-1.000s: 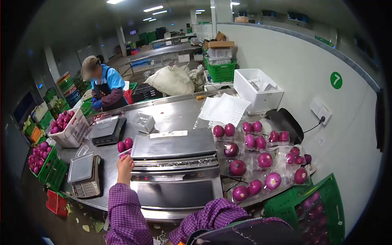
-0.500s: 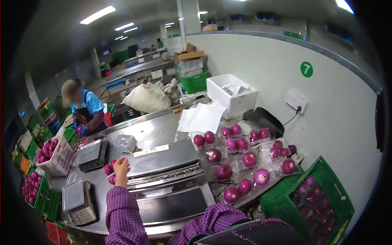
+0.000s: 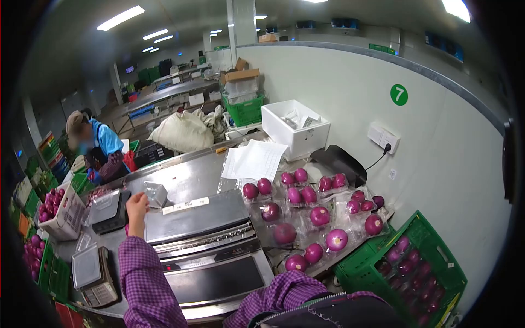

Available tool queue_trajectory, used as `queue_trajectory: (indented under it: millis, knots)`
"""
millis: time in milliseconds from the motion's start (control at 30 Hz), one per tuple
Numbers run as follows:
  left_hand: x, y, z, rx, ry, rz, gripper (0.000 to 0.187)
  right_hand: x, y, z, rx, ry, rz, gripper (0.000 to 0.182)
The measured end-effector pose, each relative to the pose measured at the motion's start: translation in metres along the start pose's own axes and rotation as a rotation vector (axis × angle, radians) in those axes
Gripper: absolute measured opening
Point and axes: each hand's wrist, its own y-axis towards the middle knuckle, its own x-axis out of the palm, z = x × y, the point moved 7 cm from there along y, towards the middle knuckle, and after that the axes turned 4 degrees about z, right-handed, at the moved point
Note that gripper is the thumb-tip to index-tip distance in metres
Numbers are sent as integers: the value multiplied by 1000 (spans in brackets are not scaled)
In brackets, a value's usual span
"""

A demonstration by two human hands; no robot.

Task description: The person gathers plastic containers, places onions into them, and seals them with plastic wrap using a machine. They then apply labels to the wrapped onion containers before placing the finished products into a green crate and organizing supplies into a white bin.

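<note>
Hanging by wrapping machine (image 3: 199, 220), left hand (image 3: 137, 208) curled; cannot tell whether gripping. Red onion (image 3: 127, 229) mostly hidden beneath, clear trays (image 3: 156, 195) just beyond. Wrapped onions (image 3: 320, 216) spread single-layer on counter (image 3: 183, 170), presumably sparing film. Right hand unseen.

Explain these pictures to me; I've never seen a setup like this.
No robot here: a person works with bare hands, and every picture comes from one camera worn on the head, looking forward and down. The left hand is near the corner of a flat metal machine; whether it holds anything, I cannot tell. The right hand is out of view; only its checked sleeve shows. On the metal table lie two scales, paper sheets, a white box and what look like purple onions, many in clear wrap.
</note>
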Motion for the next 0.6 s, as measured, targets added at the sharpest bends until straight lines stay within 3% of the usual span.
queue_trajectory:
  millis: [167,367,433,500,600]
  knots:
    - [-31,21,-14,-8,2,131,23,11,-4,-1,-22,44,-33,37]
    - [-10,6,-3,16,32,99,24,30,-14,-6,-45,107,-90,37]
    - [-15,31,-7,61,74,79,22,31,-18,-8,-45,105,-98,37]
    - [-20,51,8,64,202,190,21,32,-23,-11,-33,109,-103,37]
    - [11,42,45,128,18,188,23,35,-31,-21,-14,106,-129,37]
